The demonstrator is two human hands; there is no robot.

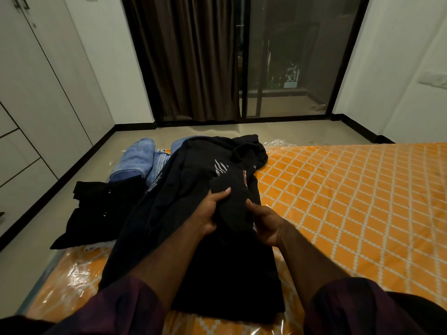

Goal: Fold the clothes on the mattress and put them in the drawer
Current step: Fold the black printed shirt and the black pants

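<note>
A large black garment with a pale striped print (pixel 193 213) lies spread lengthwise across the orange mattress with a white lattice pattern (pixel 350 201), part of which is under clear plastic wrap. Both hands meet over the middle of this garment. The left hand (pixel 212 211) grips a folded dark flap of the cloth, thumb on top and fingers curled beneath; the right hand (pixel 264 222) holds the same flap from the other side, fingers wrapped round its edge. The flap rises between the two hands, a strip of orange lettering showing at its far edge. Beyond, at the mattress's far left corner, sit light blue denim jeans (pixel 142 163), and a second black piece, possibly a buttoned shirt (pixel 96 211), hangs over the left edge
</note>
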